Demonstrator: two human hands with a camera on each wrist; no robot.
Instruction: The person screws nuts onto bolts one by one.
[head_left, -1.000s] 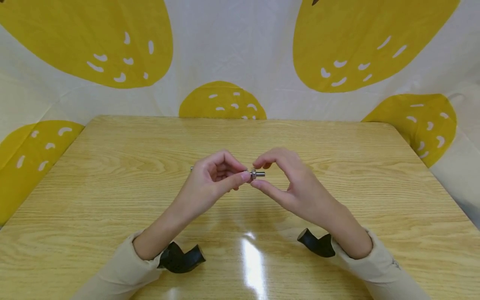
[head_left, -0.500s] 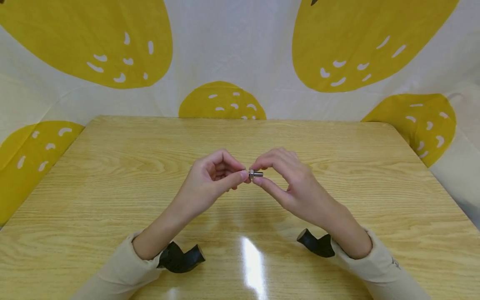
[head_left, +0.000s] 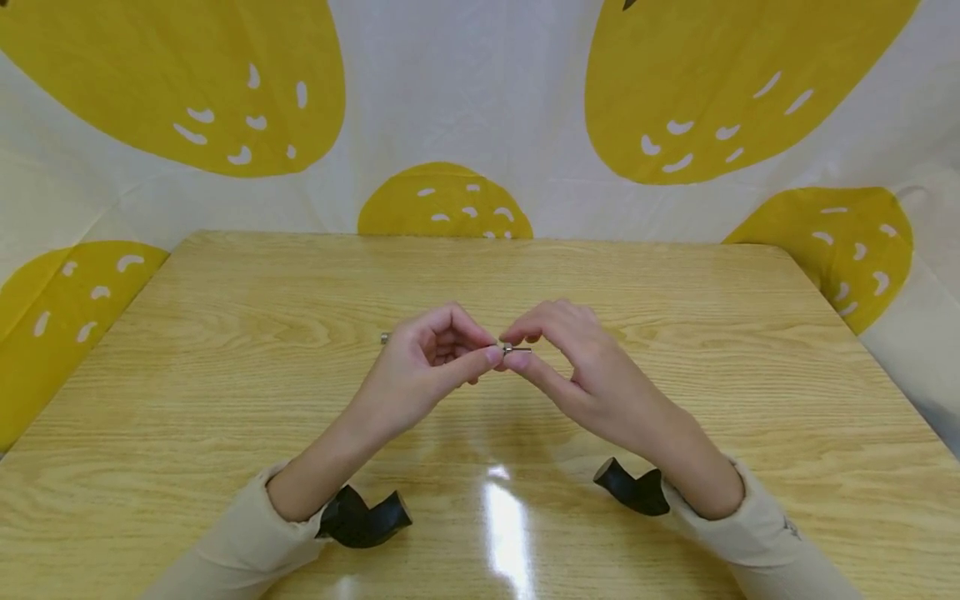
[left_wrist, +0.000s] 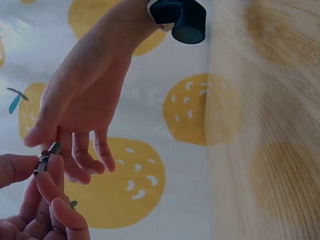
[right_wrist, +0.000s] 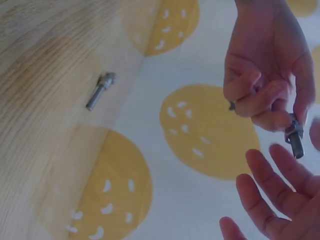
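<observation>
My left hand [head_left: 427, 358] pinches a small metal bolt [head_left: 520, 350] by its head end, between thumb and index finger, above the table. The bolt lies roughly level, its threaded end pointing right. A nut [right_wrist: 293, 131] sits on the shank close to the left fingertips. My right hand [head_left: 573, 358] is around the nut with thumb and index finger bent; in the right wrist view these fingers stand slightly apart from the bolt. A second bolt [right_wrist: 100, 91] with hardware at one end lies on the table, mostly hidden behind my left hand in the head view.
The wooden table [head_left: 262, 283] spans the view below the hands. Behind it hangs a white cloth [head_left: 465, 100] with yellow fruit shapes. Black curved mounts [head_left: 367, 517] sit at both wrists, by the beige sleeves [head_left: 240, 533].
The right thumb and index finger closed in on the nut half a second ago and have since shifted slightly around it. The left hand keeps its pinch, turning the bolt a little.
</observation>
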